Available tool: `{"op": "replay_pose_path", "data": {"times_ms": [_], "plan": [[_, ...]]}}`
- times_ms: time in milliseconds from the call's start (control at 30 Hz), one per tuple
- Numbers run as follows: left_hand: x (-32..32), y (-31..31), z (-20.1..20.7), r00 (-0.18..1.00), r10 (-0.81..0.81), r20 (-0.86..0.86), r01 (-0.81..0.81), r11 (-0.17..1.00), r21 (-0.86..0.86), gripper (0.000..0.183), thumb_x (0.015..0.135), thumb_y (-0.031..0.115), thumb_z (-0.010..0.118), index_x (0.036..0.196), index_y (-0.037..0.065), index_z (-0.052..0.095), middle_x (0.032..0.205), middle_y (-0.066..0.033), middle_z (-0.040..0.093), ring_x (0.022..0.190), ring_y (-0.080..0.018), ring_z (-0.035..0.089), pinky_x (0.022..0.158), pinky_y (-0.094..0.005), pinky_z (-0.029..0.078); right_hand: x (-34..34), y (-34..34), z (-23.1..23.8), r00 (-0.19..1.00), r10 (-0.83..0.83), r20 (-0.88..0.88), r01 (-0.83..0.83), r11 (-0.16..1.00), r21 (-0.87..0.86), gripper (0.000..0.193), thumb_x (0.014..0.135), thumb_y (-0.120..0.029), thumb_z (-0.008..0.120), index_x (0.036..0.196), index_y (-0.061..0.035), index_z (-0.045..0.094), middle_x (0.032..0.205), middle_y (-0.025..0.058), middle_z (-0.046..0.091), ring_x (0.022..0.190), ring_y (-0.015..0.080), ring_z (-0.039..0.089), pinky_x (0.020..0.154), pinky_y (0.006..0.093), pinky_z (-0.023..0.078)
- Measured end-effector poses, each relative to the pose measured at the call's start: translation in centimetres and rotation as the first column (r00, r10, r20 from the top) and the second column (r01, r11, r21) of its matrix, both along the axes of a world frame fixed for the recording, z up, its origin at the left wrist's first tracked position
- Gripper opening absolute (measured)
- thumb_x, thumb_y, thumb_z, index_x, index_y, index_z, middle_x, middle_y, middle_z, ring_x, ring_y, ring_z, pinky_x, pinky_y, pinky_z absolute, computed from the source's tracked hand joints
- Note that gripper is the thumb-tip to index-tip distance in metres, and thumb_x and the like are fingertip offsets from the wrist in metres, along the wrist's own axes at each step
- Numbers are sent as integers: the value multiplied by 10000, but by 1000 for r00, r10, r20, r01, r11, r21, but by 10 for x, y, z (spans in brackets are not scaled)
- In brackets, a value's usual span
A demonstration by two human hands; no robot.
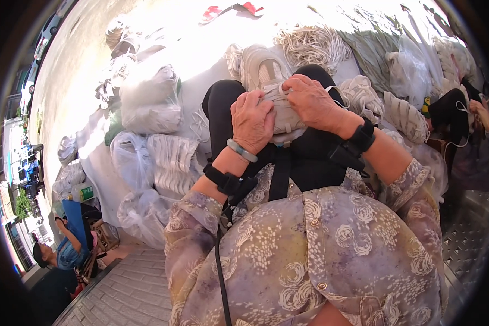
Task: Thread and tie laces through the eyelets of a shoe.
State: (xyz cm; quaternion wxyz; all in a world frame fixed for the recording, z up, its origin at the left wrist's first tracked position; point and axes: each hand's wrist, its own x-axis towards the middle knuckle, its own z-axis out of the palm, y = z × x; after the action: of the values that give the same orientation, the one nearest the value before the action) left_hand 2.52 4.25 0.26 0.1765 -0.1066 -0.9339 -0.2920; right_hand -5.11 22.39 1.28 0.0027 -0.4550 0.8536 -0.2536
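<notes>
Beige shoe [263, 73] held by both hands at the lap.
The shoe was located between the knees, toe end toward the wearer; the left hand [254, 120] was curled narrow on one side of it, the right hand [312, 104] was closed narrow on the other; which lace or edge the fingertips pinched could not be told, the knuckles covering them; a clear bag [151, 106] on the left contained pale stacked pieces, their kind unclear through the plastic; two more bags, an upper one [130, 156] and a lower one [143, 216], were creased, contents hard to make out; a bag at right [410, 73] was washed by glare; a neighbouring person's hand [479, 108] was partly lost at the dark rim.
</notes>
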Motion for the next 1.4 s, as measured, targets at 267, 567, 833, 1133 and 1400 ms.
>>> {"op": "replay_pose_path", "data": {"times_ms": [267, 567, 833, 1133, 1400], "plan": [[-2, 0, -2, 1000, -7, -8, 7, 1000, 1, 145, 690, 100, 645, 830, 68, 620, 1023, -102, 563, 981, -294, 530, 831, -387, 392, 0, 2, 0, 999, 12, 40, -11, 1000, -22, 182, 733, -82, 545, 890, -25, 617, 1100, 68, 530, 1106, 250, 450, 896, 413, 337], [-2, 3, -1, 1000, 1, -5, -1, 1000, -16, 150, 687, 89, 643, 831, 59, 615, 1034, -107, 560, 991, -293, 527, 840, -384, 396, 10, -6, -2, 994, -74, -84, 81, 993, 83, 278, 713, -87, 533, 972, -7, 591, 1120, 73, 493, 1143, 247, 416, 974, 530, 250], [-4, 2, -3, 1000, -2, -5, 2, 1000, 4, 164, 666, 67, 651, 823, 48, 605, 1018, -107, 557, 994, -297, 520, 848, -388, 397, 19, -13, 0, 985, -116, -131, 134, 982, 135, 270, 716, -90, 536, 971, -19, 584, 1104, 69, 479, 1143, 245, 415, 997, 577, 222], [-7, 1, -5, 1000, -7, -14, 7, 1000, 3, 150, 683, 83, 648, 805, 52, 565, 1031, -115, 544, 994, -321, 509, 844, -406, 400, 9, -14, -1, 990, -140, 6, 137, 977, 162, 266, 724, -65, 529, 978, -9, 587, 1115, 80, 475, 1147, 260, 412, 996, 602, 241], [-4, 2, -6, 999, -3, 33, 3, 1000, -1, 155, 699, 105, 653, 825, 63, 573, 1122, -130, 539, 1062, -334, 487, 882, -417, 383, 5, -8, 2, 992, -89, 88, 70, 977, 199, 266, 729, -50, 515, 981, -7, 588, 1131, 80, 468, 1147, 275, 416, 988, 608, 255]]}}
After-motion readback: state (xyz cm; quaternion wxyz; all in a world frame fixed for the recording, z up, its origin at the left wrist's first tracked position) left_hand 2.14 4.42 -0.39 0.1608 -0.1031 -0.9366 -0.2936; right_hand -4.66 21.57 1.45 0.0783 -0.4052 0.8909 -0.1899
